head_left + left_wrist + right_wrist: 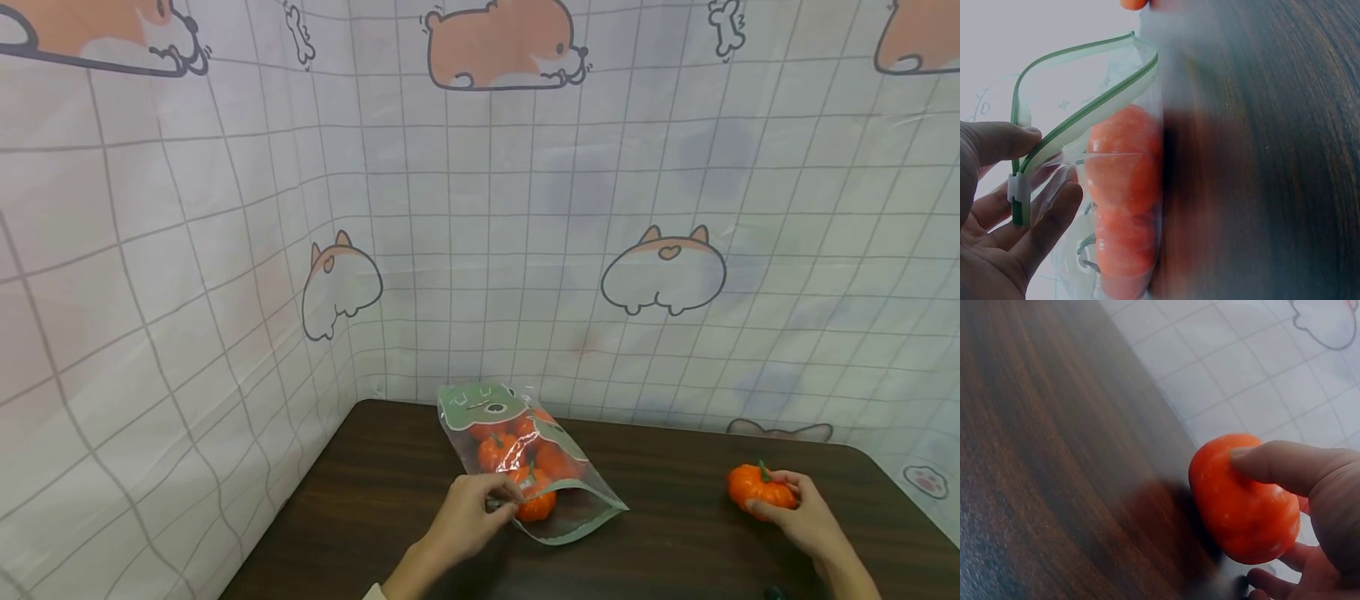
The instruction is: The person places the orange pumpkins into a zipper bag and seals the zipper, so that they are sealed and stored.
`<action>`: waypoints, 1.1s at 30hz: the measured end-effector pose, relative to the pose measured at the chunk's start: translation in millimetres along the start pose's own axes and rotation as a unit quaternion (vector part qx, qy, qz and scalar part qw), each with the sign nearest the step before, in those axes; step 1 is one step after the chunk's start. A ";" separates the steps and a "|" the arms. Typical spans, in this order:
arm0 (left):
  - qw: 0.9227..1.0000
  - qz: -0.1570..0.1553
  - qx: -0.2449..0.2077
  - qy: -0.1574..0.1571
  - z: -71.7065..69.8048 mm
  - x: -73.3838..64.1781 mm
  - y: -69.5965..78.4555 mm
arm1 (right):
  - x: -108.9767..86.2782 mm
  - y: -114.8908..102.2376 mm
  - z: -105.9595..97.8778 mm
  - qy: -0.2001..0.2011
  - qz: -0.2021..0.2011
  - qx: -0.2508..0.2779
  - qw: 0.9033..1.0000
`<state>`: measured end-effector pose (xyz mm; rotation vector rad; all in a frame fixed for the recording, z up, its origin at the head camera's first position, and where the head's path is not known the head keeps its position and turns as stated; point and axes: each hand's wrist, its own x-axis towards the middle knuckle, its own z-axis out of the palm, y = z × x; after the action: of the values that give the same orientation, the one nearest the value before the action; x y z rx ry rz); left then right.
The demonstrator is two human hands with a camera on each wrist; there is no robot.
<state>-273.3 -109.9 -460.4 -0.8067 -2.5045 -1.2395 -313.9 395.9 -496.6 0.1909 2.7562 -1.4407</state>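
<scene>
Corgi-printed white cloth (495, 208) hangs behind a dark wood-grain table (660, 542). At lower right of the head view, I see the right hand (806, 515) gripping a glossy orange toy pumpkin (742, 485) between thumb and fingers, ribbed and squat with a green stem. At lower centre, the left hand (468, 512) pinches a clear zip bag (471, 410) near its white slider (1019, 187); the green-edged mouth gapes, and several similar orange pumpkins (495, 454) crowd inside.
</scene>
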 end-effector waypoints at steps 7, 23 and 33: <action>1.000 0.001 0.001 0.001 0.5 0.0 -0.7 | -1.8 -0.7 2.5 -0.007 -0.030 -0.025 0.999; 1.000 0.002 -0.005 0.000 0.0 0.7 -0.9 | -2.7 -9.7 3.2 0.004 -0.045 -0.040 0.998; 1.000 -0.001 -0.005 -0.004 0.4 1.4 -1.9 | -9.0 -34.7 1.4 0.022 -0.086 -0.025 0.996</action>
<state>-275.5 -109.9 -461.3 -0.8128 -2.5080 -1.2537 -309.1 374.3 -468.4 -0.0155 2.9042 -1.4168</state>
